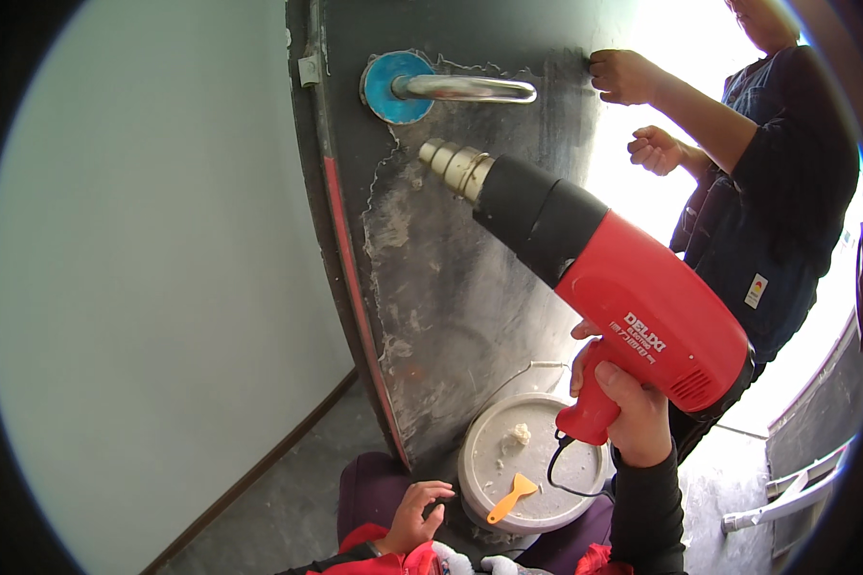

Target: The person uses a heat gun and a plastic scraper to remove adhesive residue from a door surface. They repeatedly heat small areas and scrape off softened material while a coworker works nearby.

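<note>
My right hand grips the handle of a red and black heat gun, its metal nozzle pointing up and left at a dark door. Above the nozzle is a metal lever handle with a round blue rose. Ragged edges of film or coating run down the scraped door surface. Low at the centre, my left hand holds nothing, its fingers apart and slightly bent. A yellow plastic scraper and a crumpled whitish lump lie on the lid of a bucket.
Another person stands at the right, one hand at the door's far edge. A pale wall fills the left. The heat gun's black cord crosses the bucket lid. A white metal frame stands at the lower right.
</note>
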Available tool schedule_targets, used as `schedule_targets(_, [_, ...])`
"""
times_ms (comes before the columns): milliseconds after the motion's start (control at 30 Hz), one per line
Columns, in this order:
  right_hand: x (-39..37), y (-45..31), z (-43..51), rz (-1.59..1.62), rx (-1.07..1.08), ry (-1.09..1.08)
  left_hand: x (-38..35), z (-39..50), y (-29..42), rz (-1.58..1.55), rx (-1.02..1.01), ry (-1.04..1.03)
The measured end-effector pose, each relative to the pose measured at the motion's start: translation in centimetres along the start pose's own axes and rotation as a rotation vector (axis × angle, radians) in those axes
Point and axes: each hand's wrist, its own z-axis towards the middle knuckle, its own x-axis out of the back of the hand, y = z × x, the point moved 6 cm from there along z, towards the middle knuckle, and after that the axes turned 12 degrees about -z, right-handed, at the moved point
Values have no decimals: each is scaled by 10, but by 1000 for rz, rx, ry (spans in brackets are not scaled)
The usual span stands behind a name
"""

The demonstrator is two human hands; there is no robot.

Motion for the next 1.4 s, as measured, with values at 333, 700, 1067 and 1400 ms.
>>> schedule_targets(333, [1,2,14,61,89,99,0,0,0,1,8,-6])
schedule_targets(700, [10,13,3,102,38,78,-1,1,-3,15,8,-10])
schedule_targets(1067, [23,27,-36,-112,-153,-64,-2,1,-4,-14,41,1])
schedule_targets(1400, [32,48,-47,-178,-293,-96,-2,0,1,22,25,-6])
